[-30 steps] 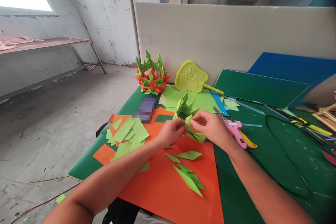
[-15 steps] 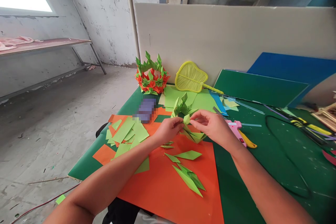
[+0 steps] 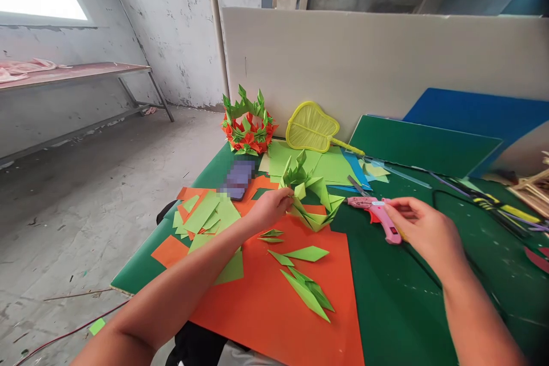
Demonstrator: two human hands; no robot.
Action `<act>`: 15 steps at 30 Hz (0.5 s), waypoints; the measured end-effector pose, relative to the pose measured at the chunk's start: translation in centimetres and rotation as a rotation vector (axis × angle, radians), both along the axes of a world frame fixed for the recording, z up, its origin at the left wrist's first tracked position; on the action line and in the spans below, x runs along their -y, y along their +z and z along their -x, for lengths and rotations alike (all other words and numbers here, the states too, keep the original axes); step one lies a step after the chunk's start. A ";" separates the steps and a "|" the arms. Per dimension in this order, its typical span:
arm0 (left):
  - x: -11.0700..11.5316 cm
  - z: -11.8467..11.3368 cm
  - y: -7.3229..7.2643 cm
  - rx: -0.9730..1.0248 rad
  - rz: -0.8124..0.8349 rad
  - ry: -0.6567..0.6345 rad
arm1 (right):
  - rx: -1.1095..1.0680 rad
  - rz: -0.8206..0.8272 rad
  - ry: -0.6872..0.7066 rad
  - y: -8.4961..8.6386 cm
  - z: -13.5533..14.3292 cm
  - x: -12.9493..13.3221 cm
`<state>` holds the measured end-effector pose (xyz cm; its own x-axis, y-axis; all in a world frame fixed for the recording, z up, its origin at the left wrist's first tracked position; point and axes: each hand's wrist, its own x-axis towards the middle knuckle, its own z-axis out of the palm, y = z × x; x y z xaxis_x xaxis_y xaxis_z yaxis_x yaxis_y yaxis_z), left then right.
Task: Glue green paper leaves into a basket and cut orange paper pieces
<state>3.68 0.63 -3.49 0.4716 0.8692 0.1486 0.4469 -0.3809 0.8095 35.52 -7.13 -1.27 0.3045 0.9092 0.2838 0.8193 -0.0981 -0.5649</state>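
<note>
My left hand point(image 3: 274, 206) pinches the left edge of a ring of folded green paper point(image 3: 315, 218) with upright pointed pieces. To the right, my right hand point(image 3: 422, 229) is at a pink glue gun point(image 3: 380, 214), its thumb and fingers around the rear of the body. The gun's nozzle points left, close to the ring. Several folded green paper leaves point(image 3: 307, 253) lie on a large orange sheet point(image 3: 317, 331) below the ring.
A finished-looking green and orange paper crown point(image 3: 249, 128) stands at the back left, beside a yellow fan-shaped piece point(image 3: 312, 126). Green paper scraps point(image 3: 206, 211) and a dark phone-like object point(image 3: 239, 179) lie left. Tools point(image 3: 506, 206) and a black cable are at right.
My right hand has left the paper ring and moved right to the glue gun, which is now turned with its nozzle toward the ring. My left hand stays on the ring.
</note>
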 end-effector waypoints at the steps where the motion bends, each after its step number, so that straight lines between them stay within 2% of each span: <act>1: -0.2 0.0 0.0 0.000 -0.011 -0.005 | 0.036 0.056 -0.056 -0.4 -1.0 0.2; 3: -0.6 0.0 -0.2 -0.011 -0.037 0.003 | 0.099 0.131 -0.118 -1.2 -2.5 0.2; 5: -1.0 0.2 -0.4 -0.024 -0.051 0.041 | 0.121 0.217 -0.113 -1.9 -3.3 0.0; 8: -0.9 0.5 -0.2 -0.021 -0.073 0.104 | 0.108 0.331 -0.090 -2.7 -3.3 -0.6; 11: -0.2 1.3 0.5 -0.052 -0.146 0.136 | 0.134 0.349 -0.061 -3.1 -2.7 -0.7; 13: 0.5 2.0 1.2 -0.157 -0.188 0.113 | 0.170 0.336 -0.035 -3.3 -2.4 -0.7; 15: 1.1 2.8 1.9 -0.285 -0.166 0.007 | 0.210 0.325 -0.027 -3.5 -2.2 -0.7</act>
<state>0.88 -0.48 -1.57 0.5085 0.8475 0.1519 0.6495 -0.4934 0.5785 37.76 -6.46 -4.76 0.2954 0.9545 0.0408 0.9086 -0.2675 -0.3209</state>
